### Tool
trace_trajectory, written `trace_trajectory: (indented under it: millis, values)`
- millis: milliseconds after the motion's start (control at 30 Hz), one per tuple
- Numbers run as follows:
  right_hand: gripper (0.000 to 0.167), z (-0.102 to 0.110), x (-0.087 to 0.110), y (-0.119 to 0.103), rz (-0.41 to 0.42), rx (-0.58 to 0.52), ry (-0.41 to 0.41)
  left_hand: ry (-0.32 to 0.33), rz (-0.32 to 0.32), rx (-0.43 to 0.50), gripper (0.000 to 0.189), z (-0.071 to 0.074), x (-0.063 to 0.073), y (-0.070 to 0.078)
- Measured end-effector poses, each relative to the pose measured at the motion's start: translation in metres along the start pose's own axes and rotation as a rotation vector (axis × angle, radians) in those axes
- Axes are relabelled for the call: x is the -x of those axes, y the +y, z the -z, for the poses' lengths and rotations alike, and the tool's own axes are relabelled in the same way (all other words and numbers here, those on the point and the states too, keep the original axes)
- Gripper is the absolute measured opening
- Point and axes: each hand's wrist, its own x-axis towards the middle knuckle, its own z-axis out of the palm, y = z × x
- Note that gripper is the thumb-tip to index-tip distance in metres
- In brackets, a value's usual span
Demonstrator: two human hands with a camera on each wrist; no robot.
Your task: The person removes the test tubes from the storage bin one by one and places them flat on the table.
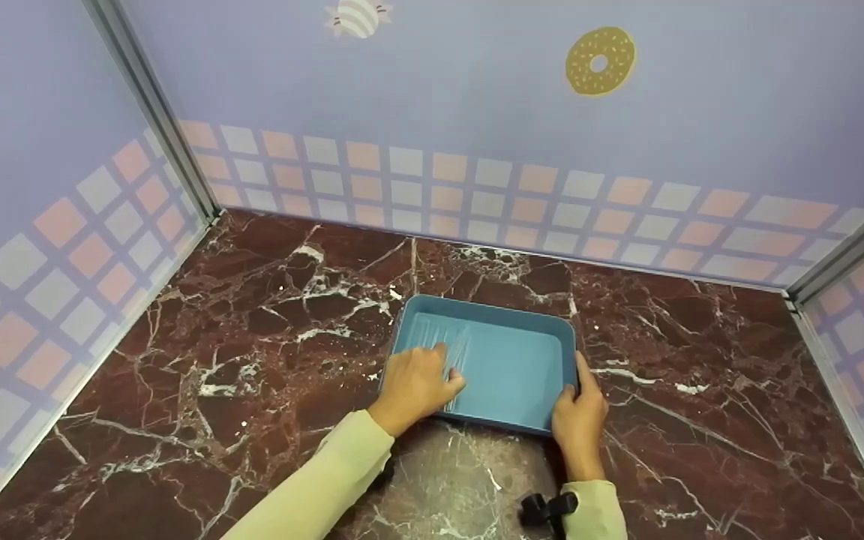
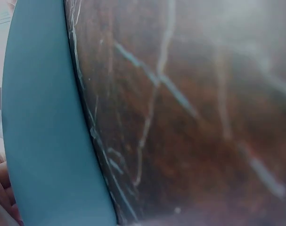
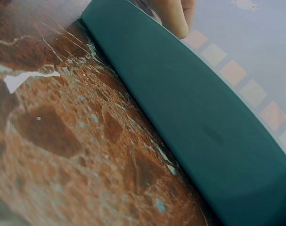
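A shallow blue rectangular tray (image 1: 511,371) lies on the marbled surface. Crinkled clear plastic film (image 1: 458,349) runs across the left part of its inside. Over that side, my left hand (image 1: 413,381) has its fingers curled at the film and its thumb pointing right; the fingertips are mostly hidden under the hand. My right hand (image 1: 580,420) grips the tray's right rim, thumb on the inner side and fingers along the outside. In the right wrist view, the tray's outer wall (image 3: 180,108) stands close, with fingers (image 3: 173,19) above its rim. The left wrist view shows the tray's side (image 2: 44,117).
Dark red marbled tabletop (image 1: 289,360) with white veins surrounds the tray. Lilac walls with pink and white squares (image 1: 447,169) enclose it at the back and both sides. A black strap piece (image 1: 548,510) is at the right wrist.
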Motion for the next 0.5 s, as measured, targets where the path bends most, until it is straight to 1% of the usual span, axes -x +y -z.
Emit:
trace_trajectory:
  millis: [100, 267, 500]
  values:
    - [0.055, 0.0001, -0.0003, -0.0007, 0.000, -0.005, 0.001, 0.006, 0.006, -0.003, 0.020, 0.0007, 0.0005, -0.0020]
    - [0.056, 0.0005, 0.0001, -0.0010, -0.011, -0.012, -0.001, 0.045, 0.000, -0.019, 0.022, 0.0013, 0.0026, -0.0045]
    - [0.054, 0.0012, 0.0007, -0.0007, -0.007, -0.011, -0.007, 0.074, -0.008, -0.027, 0.021, 0.0022, 0.0048, -0.0094]
